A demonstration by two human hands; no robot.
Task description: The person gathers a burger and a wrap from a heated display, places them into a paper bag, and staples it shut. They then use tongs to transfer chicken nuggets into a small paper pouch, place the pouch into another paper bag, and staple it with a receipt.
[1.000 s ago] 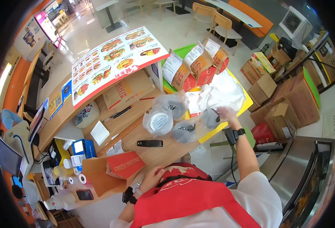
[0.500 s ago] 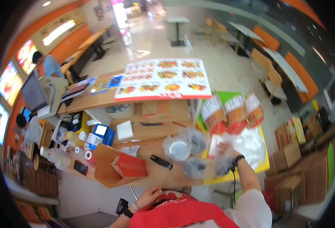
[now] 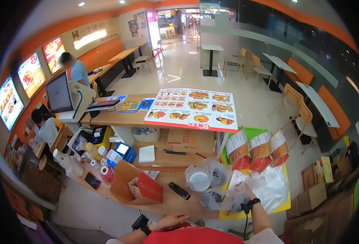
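My left hand (image 3: 170, 221) lies at the front of the red apron (image 3: 191, 236), fingers loosely stretched, holding nothing. On the right part of the counter my right hand (image 3: 243, 192) grips a thin clear plastic bag (image 3: 237, 200), which partly covers its fingers. Just left of that hand are clear-wrapped round containers, one with a silvery lid (image 3: 199, 179) and a darker one (image 3: 214, 198). More clear plastic bags (image 3: 272, 185) lie on the yellow tray (image 3: 284, 204) to the right. Behind them three brown paper bags (image 3: 261, 151) with white slips stand in a row.
An open paper bag (image 3: 140, 188), a black handheld object (image 3: 179, 190) and a phone (image 3: 92, 181) lie along the counter (image 3: 167, 207). Beyond stand a menu board (image 3: 193, 107) and a monitor (image 3: 59, 92). Two people (image 3: 78, 72) are at the left. Cardboard boxes (image 3: 311, 195) stand right.
The view has tilted up and steadied, so the counter appears lower. My left hand's fingers look more stretched out. My right hand remains at the clear plastic.
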